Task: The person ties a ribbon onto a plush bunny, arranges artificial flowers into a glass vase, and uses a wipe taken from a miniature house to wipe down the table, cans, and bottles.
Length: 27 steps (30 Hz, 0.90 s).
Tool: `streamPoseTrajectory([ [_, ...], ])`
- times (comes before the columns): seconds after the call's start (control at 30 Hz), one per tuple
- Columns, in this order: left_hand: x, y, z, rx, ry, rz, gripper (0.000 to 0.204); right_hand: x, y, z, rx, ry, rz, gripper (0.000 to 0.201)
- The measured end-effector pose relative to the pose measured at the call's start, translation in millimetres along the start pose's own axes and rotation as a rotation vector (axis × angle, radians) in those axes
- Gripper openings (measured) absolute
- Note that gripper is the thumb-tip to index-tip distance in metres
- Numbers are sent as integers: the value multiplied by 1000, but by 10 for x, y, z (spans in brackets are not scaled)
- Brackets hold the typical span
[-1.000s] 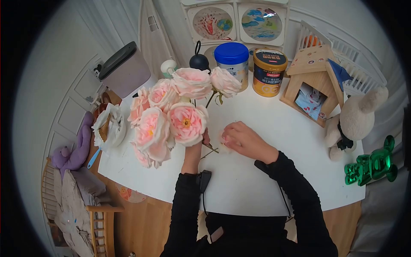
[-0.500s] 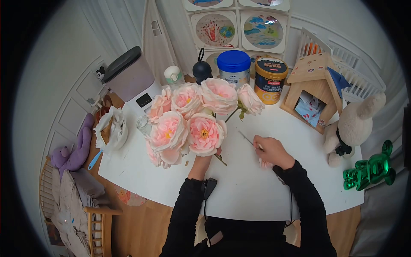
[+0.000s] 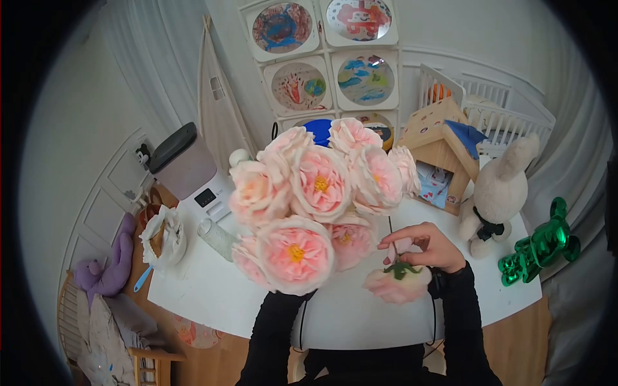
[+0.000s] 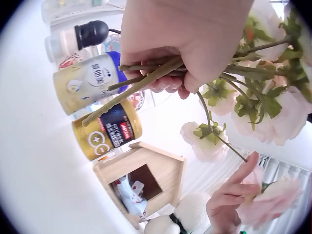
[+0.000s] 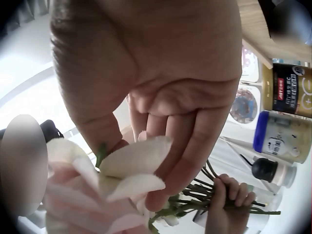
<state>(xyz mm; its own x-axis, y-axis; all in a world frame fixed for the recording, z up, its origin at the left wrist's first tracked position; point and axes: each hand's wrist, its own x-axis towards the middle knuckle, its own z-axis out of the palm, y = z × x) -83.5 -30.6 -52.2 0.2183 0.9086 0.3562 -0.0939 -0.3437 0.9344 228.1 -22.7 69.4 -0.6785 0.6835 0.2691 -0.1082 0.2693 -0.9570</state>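
Note:
My left hand (image 4: 183,36) grips several green stems (image 4: 141,84) in the left wrist view; the pink roses (image 3: 320,183) hide it in the head view. In the right wrist view those fingers (image 5: 236,192) curl round the bundle. My right hand (image 3: 428,248), to the right of the bunch, holds one pink rose (image 3: 399,283), its bloom hanging below the fingers. The thumb lies by the rose's green base, and the other fingers reach out fairly straight. A thin stem (image 4: 229,145) runs to the right index fingertip in the left wrist view.
A glass vase (image 3: 217,239) tilts at the left of the white table (image 3: 193,293), near a white bag (image 3: 174,241). Behind the roses stand cans, including a blue-lidded one (image 3: 318,130). On the right are a wooden house (image 3: 430,138), plush rabbit (image 3: 499,196) and green figure (image 3: 539,244).
The bunch has risen toward the head camera and now covers my left hand. My right hand has turned over, with a rose hanging beneath it. The head view has tilted upward.

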Motion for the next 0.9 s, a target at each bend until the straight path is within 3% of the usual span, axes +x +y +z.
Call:
streamPoseTrajectory([
  [0.03,70,68,-9,-14,-19,9,15,-40,-100,-9,-13,4,-11,43],
  [0.1,99,151,32,-39,-58,27,15,-141,-241,-24,6,212,-113,32],
  [0.13,86,175,69,-50,-76,34,15,-236,-247,-79,33,266,-286,19],
  [0.17,20,173,124,-61,-93,41,15,-355,-250,-244,133,195,-336,17],
  [0.2,-9,188,142,-71,-111,47,15,-541,-183,-439,15,235,-358,20],
  [0.23,65,251,116,-80,-128,54,15,-543,-235,-485,97,217,-579,25],
  [0.3,326,391,167,-103,-160,53,15,-655,-212,-483,239,513,-649,29],
  [0.33,506,407,411,-119,-173,39,16,-599,-125,-545,119,732,-645,32],
  [0.37,604,491,364,-138,-186,22,16,-513,-16,-642,-8,951,-630,36],
  [0.4,857,577,464,-158,-199,4,16,-473,18,-714,13,998,-481,31],
  [0.43,835,587,491,-177,-212,-16,16,-429,53,-749,15,1004,-469,31],
  [0.5,838,489,465,-339,-236,-121,19,-339,121,-765,-188,714,-184,36],
  [0.57,810,414,495,-376,-252,-123,22,-341,274,-766,-361,461,43,51],
  [0.6,805,309,489,-416,-258,-125,19,-252,161,-484,-332,514,-185,58],
  [0.63,814,221,481,-456,-265,-128,17,-180,336,-521,-855,499,-249,60],
  [0.7,771,72,481,-456,-253,-132,16,-122,545,-374,-751,611,-243,48],
  [0.73,875,80,338,-456,-241,-135,16,-115,543,-358,-747,611,-239,48],
  [0.9,287,-334,219,-455,-170,-159,14,49,499,-228,-562,510,-275,47],
])
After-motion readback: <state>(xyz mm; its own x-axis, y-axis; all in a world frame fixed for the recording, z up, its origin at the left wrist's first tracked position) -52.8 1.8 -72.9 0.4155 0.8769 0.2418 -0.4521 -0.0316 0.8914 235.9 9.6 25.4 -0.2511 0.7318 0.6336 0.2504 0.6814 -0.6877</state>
